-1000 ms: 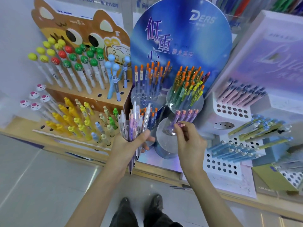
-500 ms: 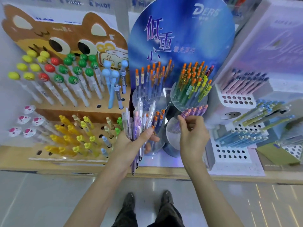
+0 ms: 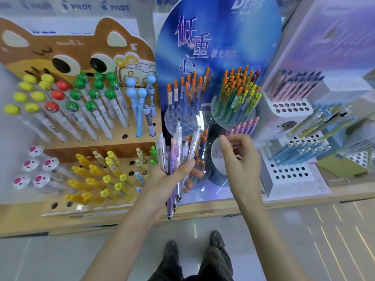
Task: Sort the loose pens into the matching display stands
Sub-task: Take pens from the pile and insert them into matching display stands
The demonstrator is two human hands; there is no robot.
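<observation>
Still bunched in the left hand's point(image 3: 168, 179) grip before the blue stand point(image 3: 219, 37), the loose pens point(image 3: 178, 151) wait. The right hand point(image 3: 241, 159), fingers slack and seemingly empty, has drawn back from the purple pens point(image 3: 243, 126). Probably one is slotted and the next pick is due.

Blur is hiding whether the right hand point(image 3: 241, 159) is pinching anything, and the top edge is cropping the blue display board point(image 3: 219, 37).

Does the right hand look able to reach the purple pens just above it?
Probably yes. The right hand appears empty, fingers loosely curled, and the purple pens stand just beyond it with nothing between. The left hand grips its bundle of pens off to the side.
</observation>
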